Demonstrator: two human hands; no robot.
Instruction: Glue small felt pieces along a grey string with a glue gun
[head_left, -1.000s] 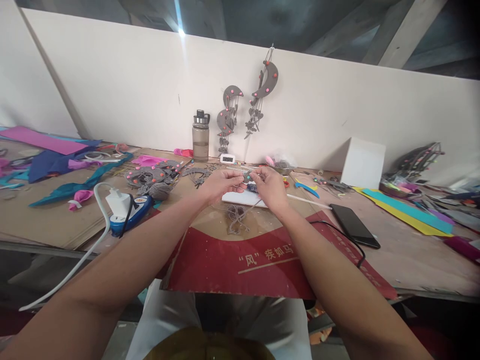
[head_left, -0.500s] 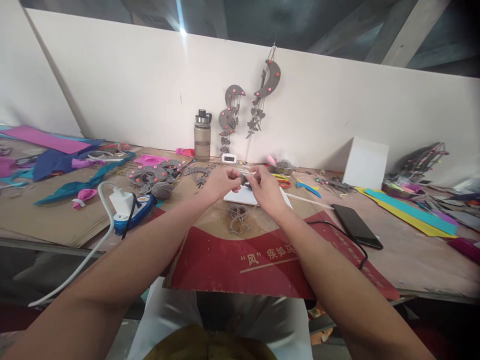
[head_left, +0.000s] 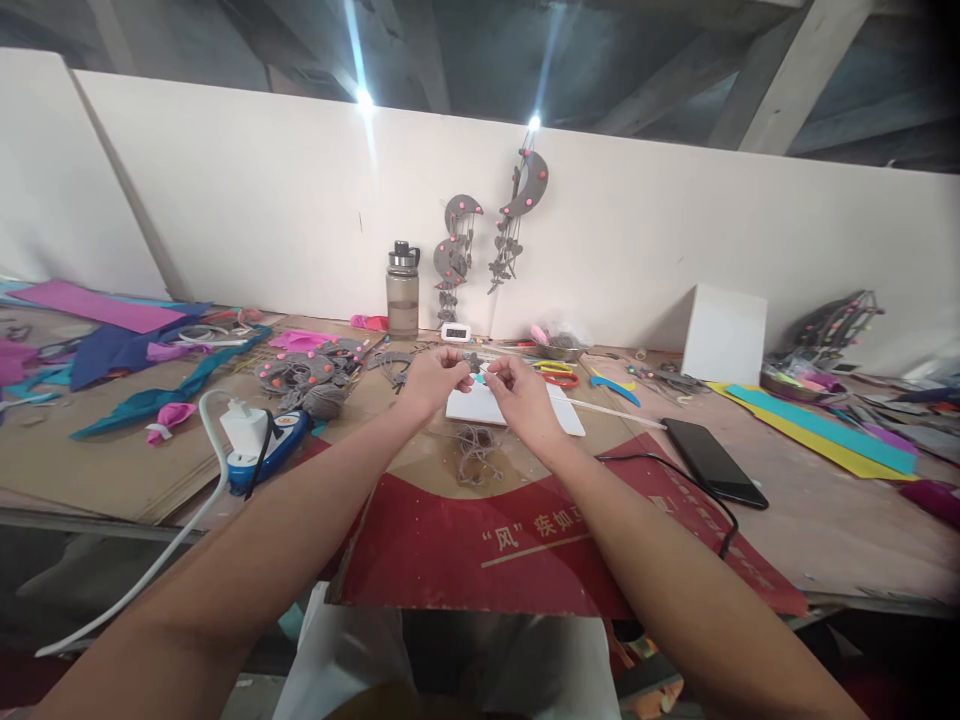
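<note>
My left hand [head_left: 439,382] is closed, its fingertips pinching a small grey piece [head_left: 472,362]. Close to its right, my right hand [head_left: 521,400] is also closed, thumb and fingers pressed together; what they hold is too small to make out. Both hands are over a white board [head_left: 555,412] lying on the brown and red cardboard [head_left: 480,560]. A tangle of grey cord [head_left: 476,462] lies on the cardboard in front of the board.
Behind stand a water bottle [head_left: 403,300] and a small clock [head_left: 456,332]. Grey moon hangings [head_left: 529,185] hang on the wall. A power strip [head_left: 277,450] is at left; scissors [head_left: 559,377] and a black phone [head_left: 712,462] are at right.
The head view has tilted up slightly, so the table sits lower. My hands have moved a little apart, and the small grey piece shows more clearly at my left fingertips.
</note>
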